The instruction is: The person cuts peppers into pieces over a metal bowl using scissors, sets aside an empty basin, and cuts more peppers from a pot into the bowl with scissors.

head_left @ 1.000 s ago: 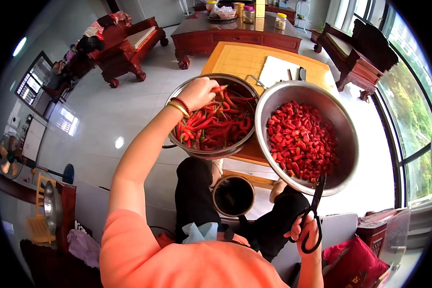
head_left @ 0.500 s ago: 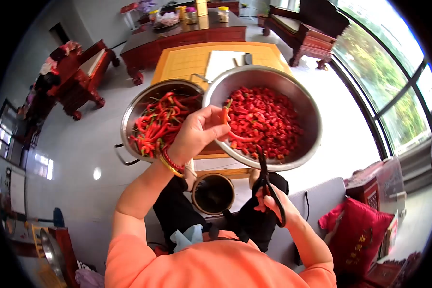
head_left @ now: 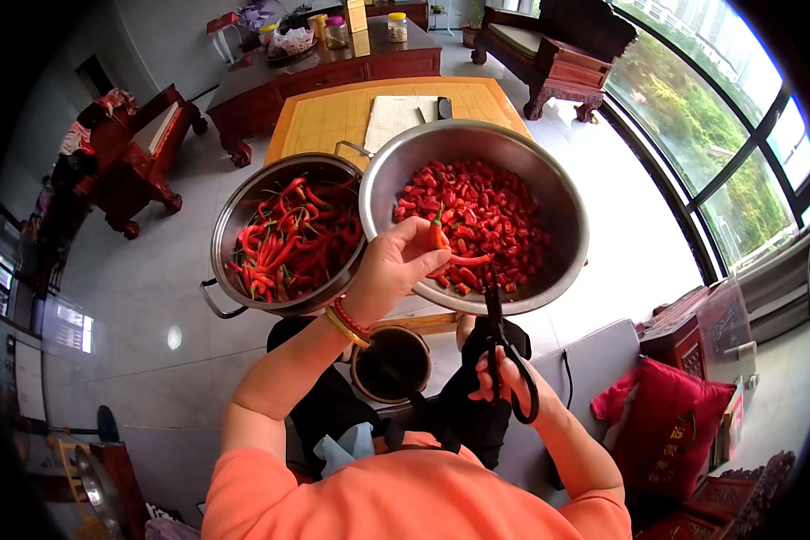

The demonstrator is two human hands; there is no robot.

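Observation:
My left hand (head_left: 389, 277) pinches a red chili pepper (head_left: 470, 260) near its green stem, over the near side of a wide steel basin (head_left: 569, 220). Black-handled scissors (head_left: 495, 315) are in my right hand (head_left: 506, 376), blades pointing up and away from me. Their tips meet the free end of the pepper, or lie just under it; I cannot tell which. Cut red chili pieces (head_left: 495, 211) cover the bottom of the basin. On the left, a two-handled steel pot (head_left: 222, 238) holds whole chilies (head_left: 288, 238), some with green stems.
Pot and basin stand on a yellow wooden table (head_left: 319, 112), with a paper pad (head_left: 391, 117) behind them. Below, between my legs, is a round dark bucket (head_left: 390, 364). A red cushion (head_left: 670, 423) lies on the right, and carved wooden furniture (head_left: 328, 76) stands farther back.
The whole view has shifted slightly. My left hand has moved right and lower against the basin, bringing the chili's end closer to the scissor tips. The right hand still grips the scissors.

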